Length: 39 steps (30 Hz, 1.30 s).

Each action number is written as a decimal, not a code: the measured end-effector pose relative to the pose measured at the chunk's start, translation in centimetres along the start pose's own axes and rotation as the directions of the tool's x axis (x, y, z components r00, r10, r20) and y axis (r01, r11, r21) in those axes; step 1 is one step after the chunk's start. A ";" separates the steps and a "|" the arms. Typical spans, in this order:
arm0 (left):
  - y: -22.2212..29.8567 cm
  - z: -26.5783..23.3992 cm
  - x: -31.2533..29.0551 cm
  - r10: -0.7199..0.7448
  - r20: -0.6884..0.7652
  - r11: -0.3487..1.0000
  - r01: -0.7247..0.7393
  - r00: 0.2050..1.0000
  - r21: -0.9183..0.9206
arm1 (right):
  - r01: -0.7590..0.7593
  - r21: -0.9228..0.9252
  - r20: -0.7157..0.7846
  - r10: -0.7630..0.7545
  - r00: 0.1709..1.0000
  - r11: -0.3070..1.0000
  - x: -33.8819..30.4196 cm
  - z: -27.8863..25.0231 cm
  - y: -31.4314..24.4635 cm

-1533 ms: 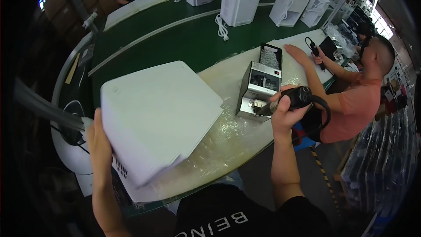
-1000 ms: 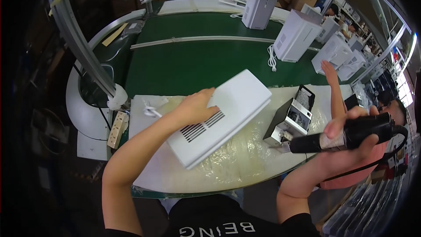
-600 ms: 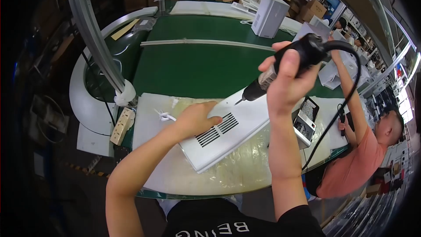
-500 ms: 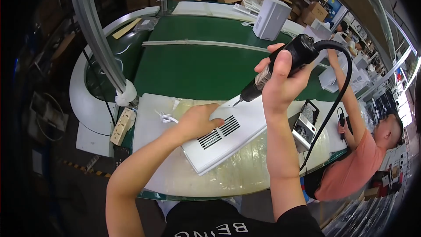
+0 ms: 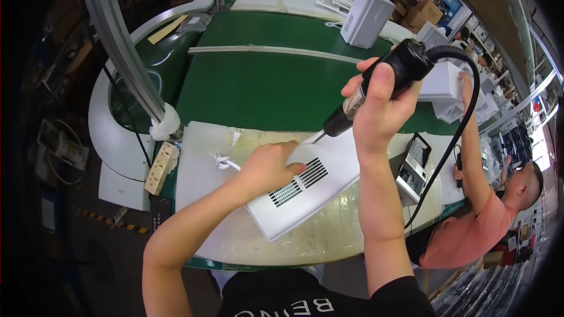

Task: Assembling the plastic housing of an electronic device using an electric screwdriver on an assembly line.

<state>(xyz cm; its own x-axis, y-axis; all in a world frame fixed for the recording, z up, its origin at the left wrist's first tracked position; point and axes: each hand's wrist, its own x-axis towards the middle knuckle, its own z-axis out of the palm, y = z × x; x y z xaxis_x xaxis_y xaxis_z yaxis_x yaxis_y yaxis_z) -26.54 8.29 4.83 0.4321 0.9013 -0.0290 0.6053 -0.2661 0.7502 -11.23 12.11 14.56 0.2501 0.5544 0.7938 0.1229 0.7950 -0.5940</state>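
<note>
My right hand (image 5: 382, 105) is wrapped round a black electric screwdriver (image 5: 405, 67), which tilts down to the left. Its thin bit meets, or comes very close to, the far end of a white appliance housing (image 5: 317, 196) with two slotted vents. The housing lies slantwise on a padded, film-covered work surface (image 5: 276, 252). My left hand (image 5: 270, 170) grips the housing's far left side, thumb on top beside the vents, other fingers together along the edge. A white cord (image 5: 223, 161) emerges beside that hand. Any screw under the bit is too small to make out.
A metal box of screws (image 5: 411, 176) stands right of my right forearm, and the screwdriver's black cable (image 5: 470, 117) loops past it. A power strip (image 5: 161, 167) and metal post (image 5: 126, 47) are left. Beyond the green conveyor (image 5: 252, 82) stands a white unit (image 5: 367, 19). A co-worker (image 5: 482, 223) is right.
My hands keep nearly the same hold on the housing and screwdriver, while the view shifts slightly. At the right, the co-worker's far hand and a white unit by it have moved.
</note>
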 end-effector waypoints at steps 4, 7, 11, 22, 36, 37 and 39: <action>0.3 -0.2 0.0 0.000 0.007 1.000 0.001 1.000 -0.013 | -0.037 0.016 -0.003 0.037 0.999 0.999 -0.1 0.2 0.4; 0.0 -0.2 0.1 -0.002 -0.003 1.000 0.002 1.000 -0.009 | -0.056 0.018 0.010 0.056 0.998 0.998 -0.1 0.5 0.5; 0.1 -0.2 0.1 0.012 -0.005 1.000 -0.012 1.000 0.001 | -0.091 0.023 0.006 0.091 0.996 0.996 0.3 0.3 0.9; 0.8 0.4 -1.1 0.034 -0.028 0.994 -0.031 0.999 0.104 | -0.090 0.011 0.046 0.089 0.995 0.996 -0.4 0.9 0.8; -7.0 6.7 -11.4 0.169 -0.753 0.974 -0.226 0.636 0.027 | -0.097 -0.583 -0.383 -0.167 0.909 0.807 -9.6 -22.7 -4.3; -6.9 7.2 -10.7 0.075 -0.769 0.962 -0.250 0.635 -0.112 | -0.138 -0.590 -0.399 -0.139 0.906 0.795 -10.6 -23.9 -3.9; -6.2 7.7 -9.2 -0.070 -0.734 0.909 -0.260 0.676 -0.326 | -0.071 -0.629 -0.367 -0.215 0.905 0.774 -11.8 -25.4 -2.8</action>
<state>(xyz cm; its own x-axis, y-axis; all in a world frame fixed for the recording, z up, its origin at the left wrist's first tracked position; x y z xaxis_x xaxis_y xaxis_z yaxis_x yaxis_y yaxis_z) -29.11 -0.94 -4.63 -0.2413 0.8784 0.4125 0.2202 -0.3644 0.9049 9.85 -2.92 3.50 0.5521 0.2405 0.7984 0.6817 0.4212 -0.5982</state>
